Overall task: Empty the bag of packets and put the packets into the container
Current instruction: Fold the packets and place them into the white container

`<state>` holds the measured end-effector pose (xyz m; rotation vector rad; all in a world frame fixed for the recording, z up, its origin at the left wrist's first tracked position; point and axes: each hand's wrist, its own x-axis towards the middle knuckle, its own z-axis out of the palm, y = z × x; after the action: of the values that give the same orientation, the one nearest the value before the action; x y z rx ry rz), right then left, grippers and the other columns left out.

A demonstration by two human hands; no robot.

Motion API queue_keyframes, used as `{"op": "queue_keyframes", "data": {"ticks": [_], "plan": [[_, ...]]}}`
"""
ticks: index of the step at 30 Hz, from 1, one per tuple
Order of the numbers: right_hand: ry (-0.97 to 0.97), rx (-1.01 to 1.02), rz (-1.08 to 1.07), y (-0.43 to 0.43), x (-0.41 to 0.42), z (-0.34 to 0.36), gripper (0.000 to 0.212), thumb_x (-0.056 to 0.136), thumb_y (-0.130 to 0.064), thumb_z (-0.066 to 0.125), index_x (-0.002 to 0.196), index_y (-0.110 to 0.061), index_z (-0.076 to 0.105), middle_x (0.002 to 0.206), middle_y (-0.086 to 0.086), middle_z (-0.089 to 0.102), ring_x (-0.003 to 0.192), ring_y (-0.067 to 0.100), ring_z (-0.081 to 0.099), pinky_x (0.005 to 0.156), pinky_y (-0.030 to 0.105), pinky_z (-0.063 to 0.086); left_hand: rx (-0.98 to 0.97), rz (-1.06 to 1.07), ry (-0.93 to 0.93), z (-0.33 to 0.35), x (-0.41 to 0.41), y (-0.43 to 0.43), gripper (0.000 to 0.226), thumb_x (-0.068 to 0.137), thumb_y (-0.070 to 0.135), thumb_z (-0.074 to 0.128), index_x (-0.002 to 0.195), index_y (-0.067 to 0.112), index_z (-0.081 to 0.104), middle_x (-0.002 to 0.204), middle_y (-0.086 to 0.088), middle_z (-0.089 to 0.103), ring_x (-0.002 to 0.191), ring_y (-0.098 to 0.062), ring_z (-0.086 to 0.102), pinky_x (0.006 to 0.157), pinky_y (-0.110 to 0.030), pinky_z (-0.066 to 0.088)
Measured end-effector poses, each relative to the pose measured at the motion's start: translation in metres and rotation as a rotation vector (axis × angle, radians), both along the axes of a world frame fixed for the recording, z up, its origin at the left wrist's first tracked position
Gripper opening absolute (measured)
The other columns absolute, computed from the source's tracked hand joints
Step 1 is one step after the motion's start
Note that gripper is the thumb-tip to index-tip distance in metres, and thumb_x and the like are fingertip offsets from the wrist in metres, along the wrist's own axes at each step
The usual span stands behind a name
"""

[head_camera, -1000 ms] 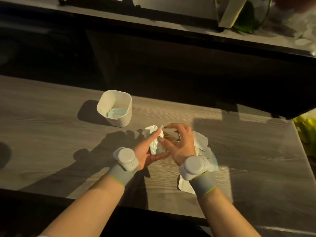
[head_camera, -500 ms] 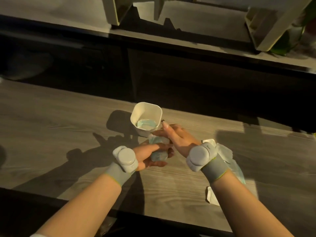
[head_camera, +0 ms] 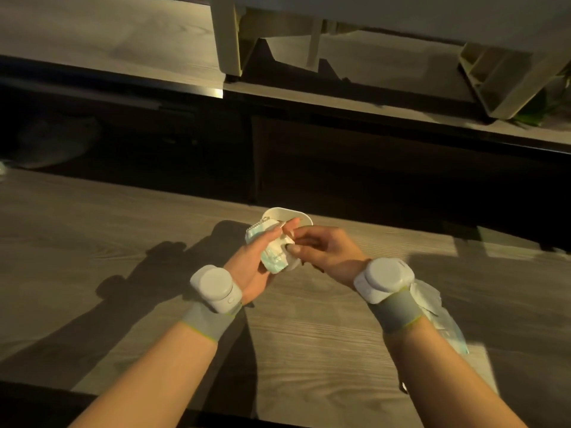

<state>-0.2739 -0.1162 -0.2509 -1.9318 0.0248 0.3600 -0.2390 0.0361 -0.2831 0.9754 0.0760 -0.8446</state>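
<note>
My left hand [head_camera: 251,261] grips a small stack of pale teal-and-white packets [head_camera: 273,256] just above the white container [head_camera: 285,213], which stands on the wooden table and is mostly hidden behind both hands. My right hand [head_camera: 327,250] pinches the right side of the same packets with thumb and fingers. The translucent bag [head_camera: 438,316] lies flat on the table under and behind my right wrist. Both wrists wear grey bands with white pods.
The wooden table [head_camera: 123,248] has its far edge just behind the container, with a dark gap beyond it. A higher ledge [head_camera: 108,41] at the back carries pale furniture legs [head_camera: 227,35]. The table's near edge runs along the bottom.
Both hands have lifted the packets up and forward over the container. The view has shifted, so the container now sits centred behind my hands.
</note>
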Motion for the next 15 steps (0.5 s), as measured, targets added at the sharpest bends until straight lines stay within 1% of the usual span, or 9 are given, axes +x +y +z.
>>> {"op": "queue_keyframes", "data": {"ticks": [3, 5, 6, 8, 10, 11, 13, 14, 15], "plan": [[0.059, 0.146, -0.081, 0.009, 0.015, -0.001, 0.022, 0.087, -0.01, 0.06, 0.108, -0.002, 0.063, 0.083, -0.004, 0.064, 0.067, -0.007, 0.063, 0.062, 0.007, 0.048, 0.049, -0.011, -0.101, 0.004, 0.009, -0.002, 0.045, 0.079, 0.036, 0.057, 0.122, 0.021, 0.059, 0.118, -0.004, 0.067, 0.108, -0.015, 0.064, 0.09, -0.027, 0.051], [0.066, 0.195, -0.147, 0.008, 0.026, -0.001, 0.02, 0.086, -0.008, 0.062, 0.104, -0.001, 0.063, 0.082, 0.001, 0.065, 0.069, 0.001, 0.064, 0.064, 0.012, 0.051, 0.118, 0.079, -0.144, 0.001, 0.022, -0.002, 0.059, 0.078, 0.039, 0.06, 0.13, 0.014, 0.05, 0.124, -0.009, 0.06, 0.116, -0.023, 0.058, 0.093, -0.034, 0.048], [0.047, 0.183, -0.197, 0.006, 0.033, -0.001, 0.019, 0.085, -0.007, 0.062, 0.103, 0.001, 0.063, 0.079, 0.001, 0.065, 0.064, -0.003, 0.064, 0.06, 0.009, 0.05, 0.135, 0.15, -0.147, 0.0, 0.028, 0.0, 0.065, 0.075, 0.044, 0.062, 0.131, 0.013, 0.049, 0.127, -0.011, 0.058, 0.119, -0.025, 0.055, 0.095, -0.036, 0.046], [0.003, 0.033, -0.284, -0.003, 0.047, 0.001, 0.02, 0.085, -0.01, 0.064, 0.103, -0.001, 0.065, 0.076, -0.001, 0.064, 0.057, -0.009, 0.061, 0.053, 0.004, 0.045, 0.22, 0.261, -0.226, -0.004, 0.045, 0.008, 0.058, 0.075, 0.048, 0.061, 0.124, 0.019, 0.054, 0.132, -0.006, 0.055, 0.124, -0.021, 0.051, 0.104, -0.038, 0.04], [-0.005, -0.246, -0.278, -0.013, 0.061, -0.002, 0.022, 0.084, -0.019, 0.066, 0.104, -0.009, 0.067, 0.085, 0.001, 0.067, 0.072, -0.003, 0.064, 0.063, 0.009, 0.048, 0.408, 0.228, -0.397, -0.012, 0.056, 0.019, 0.051, 0.07, 0.054, 0.063, 0.116, 0.032, 0.055, 0.135, 0.006, 0.05, 0.126, -0.01, 0.045, 0.108, -0.034, 0.033], [0.015, -0.378, -0.239, -0.015, 0.068, -0.004, 0.024, 0.082, -0.023, 0.067, 0.104, -0.012, 0.067, 0.092, 0.003, 0.069, 0.084, 0.007, 0.065, 0.073, 0.017, 0.05, 0.497, 0.139, -0.485, -0.014, 0.059, 0.024, 0.062, 0.062, 0.057, 0.069, 0.118, 0.037, 0.05, 0.139, 0.009, 0.045, 0.129, -0.008, 0.04, 0.109, -0.032, 0.029], [0.088, -0.575, -0.11, -0.012, 0.08, -0.009, 0.028, 0.081, -0.027, 0.068, 0.107, -0.016, 0.066, 0.105, 0.005, 0.069, 0.1, 0.019, 0.064, 0.085, 0.029, 0.05, 0.651, -0.106, -0.592, -0.022, 0.058, 0.03, 0.09, 0.053, 0.049, 0.077, 0.131, 0.046, 0.032, 0.149, 0.011, 0.031, 0.139, -0.009, 0.026, 0.113, -0.035, 0.023], [0.128, -0.659, -0.022, -0.006, 0.084, -0.011, 0.03, 0.081, -0.028, 0.067, 0.109, -0.017, 0.065, 0.11, 0.004, 0.068, 0.105, 0.021, 0.063, 0.087, 0.03, 0.049, 0.69, -0.21, -0.631, -0.024, 0.056, 0.031, 0.102, 0.054, 0.041, 0.082, 0.136, 0.047, 0.022, 0.153, 0.009, 0.026, 0.142, -0.012, 0.022, 0.115, -0.037, 0.022], [0.167, -0.743, 0.075, -0.001, 0.088, -0.015, 0.031, 0.081, -0.029, 0.067, 0.111, -0.02, 0.064, 0.114, 0.003, 0.066, 0.108, 0.022, 0.062, 0.088, 0.03, 0.048, 0.709, -0.285, -0.661, -0.027, 0.055, 0.031, 0.111, 0.056, 0.031, 0.085, 0.141, 0.045, 0.014, 0.154, 0.005, 0.024, 0.143, -0.016, 0.021, 0.114, -0.032, 0.023]]}}
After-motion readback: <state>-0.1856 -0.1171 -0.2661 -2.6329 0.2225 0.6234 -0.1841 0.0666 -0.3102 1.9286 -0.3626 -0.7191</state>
